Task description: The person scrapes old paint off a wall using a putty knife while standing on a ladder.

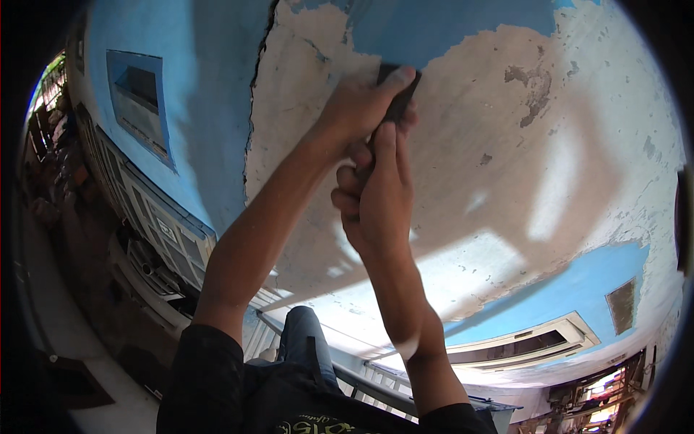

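Both of my hands are raised to a wall (pixel 470 166) whose blue paint is gone over a wide, pale patch. A dark flat scraper (pixel 402 103) lies against the wall just under the lower edge of the remaining blue paint (pixel 448 29). My left hand (pixel 354 108) is closed on its upper part, the thumb along the dark face. Lower down, my right hand (pixel 383 192) wraps its lower end, fingers curled. The hands hide much of the tool, and the left hand is slightly blurred.
A long dark crack (pixel 254 94) runs down the wall left of my arms. Further left are a framed opening (pixel 137 101) and a paned window (pixel 159 217). Below me stands a pale railing (pixel 264 336). A white-framed vent (pixel 520 351) sits at lower right.
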A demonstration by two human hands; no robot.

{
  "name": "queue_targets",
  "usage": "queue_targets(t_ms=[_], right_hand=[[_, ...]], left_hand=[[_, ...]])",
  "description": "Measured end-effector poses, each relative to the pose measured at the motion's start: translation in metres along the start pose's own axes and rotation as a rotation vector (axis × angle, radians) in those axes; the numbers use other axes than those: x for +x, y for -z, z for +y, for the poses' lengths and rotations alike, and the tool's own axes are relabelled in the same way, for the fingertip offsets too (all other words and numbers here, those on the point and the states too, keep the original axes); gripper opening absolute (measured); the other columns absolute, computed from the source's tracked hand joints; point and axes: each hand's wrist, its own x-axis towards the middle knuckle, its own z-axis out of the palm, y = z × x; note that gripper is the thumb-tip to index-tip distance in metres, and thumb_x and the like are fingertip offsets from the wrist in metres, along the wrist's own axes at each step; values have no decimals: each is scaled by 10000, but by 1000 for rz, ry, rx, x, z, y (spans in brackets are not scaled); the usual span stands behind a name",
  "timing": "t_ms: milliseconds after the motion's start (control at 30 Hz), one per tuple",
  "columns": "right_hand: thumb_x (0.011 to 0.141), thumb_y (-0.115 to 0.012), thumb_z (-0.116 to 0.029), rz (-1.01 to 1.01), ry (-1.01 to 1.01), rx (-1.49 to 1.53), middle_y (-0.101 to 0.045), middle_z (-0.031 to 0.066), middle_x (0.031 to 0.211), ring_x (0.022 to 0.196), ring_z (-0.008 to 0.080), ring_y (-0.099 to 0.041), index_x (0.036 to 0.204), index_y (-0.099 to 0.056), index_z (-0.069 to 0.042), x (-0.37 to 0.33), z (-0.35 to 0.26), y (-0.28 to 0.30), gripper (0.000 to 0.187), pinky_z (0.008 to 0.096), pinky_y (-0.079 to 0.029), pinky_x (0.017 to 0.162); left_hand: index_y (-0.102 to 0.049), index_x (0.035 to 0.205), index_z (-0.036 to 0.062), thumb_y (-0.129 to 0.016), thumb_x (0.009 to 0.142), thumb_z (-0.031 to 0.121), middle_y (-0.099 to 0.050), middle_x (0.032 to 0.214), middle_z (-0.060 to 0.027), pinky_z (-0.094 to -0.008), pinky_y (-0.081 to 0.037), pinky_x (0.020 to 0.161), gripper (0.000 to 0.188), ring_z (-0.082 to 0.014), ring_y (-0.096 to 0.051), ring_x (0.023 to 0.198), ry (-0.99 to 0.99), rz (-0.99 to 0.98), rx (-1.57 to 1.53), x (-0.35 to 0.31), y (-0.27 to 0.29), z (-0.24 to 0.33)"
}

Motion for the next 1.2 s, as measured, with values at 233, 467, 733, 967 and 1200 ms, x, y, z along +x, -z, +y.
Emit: queue_targets(t_ms=[233, 467, 733, 967, 1200], right_hand=[[1030, -382, -328, 5, 2, 4, -410, -58, 730, 475, 12, -280, 1202, -463, -193, 0, 2, 3, 233, 173, -183, 363], [1030, -384, -327, 48, -17, -54, -414, -61, 732, 478, 11, -280, 1201, -462, -195, -3, 1, 13, 230, 176, -179, 366], [1033, -356, -356, 11, 14, -132, -388, -46, 739, 460, 9, -287, 1332, -380, -173, -2, -3, 17, 351, 180, -200, 372], [1025, -403, -327, 25, -8, -131, -427, -59, 739, 473, 11, -277, 1173, -484, -216, -4, -3, 18, 202, 172, -196, 365], [1026, -401, -331, 19, 17, -190, -410, -60, 726, 471, 17, -280, 1171, -477, -211, 0, -2, 11, 203, 179, -203, 369]], left_hand=[[-608, 781, 34, -613, 876, 493, -612, 666, -62, -274, -478, 506, 468, -140, -587, 563, -7, -28, -63, 4, -1, -3], [-615, 879, -15, -572, 928, 363, -643, 703, -99, -298, -505, 532, 384, -164, -622, 594, 2, -24, -74, 0, -7, -7], [-602, 820, -3, -574, 924, 389, -638, 688, -93, -296, -495, 512, 407, -155, -607, 563, -33, -26, -68, 6, -9, -14], [-604, 820, 2, -578, 923, 394, -629, 683, -85, -293, -497, 518, 406, -155, -607, 569, 5, 15, -210, 3, -9, -20], [-624, 863, -5, -595, 910, 409, -639, 709, -91, -301, -497, 528, 417, -155, -614, 589, 13, 38, -215, 6, -7, -17]])
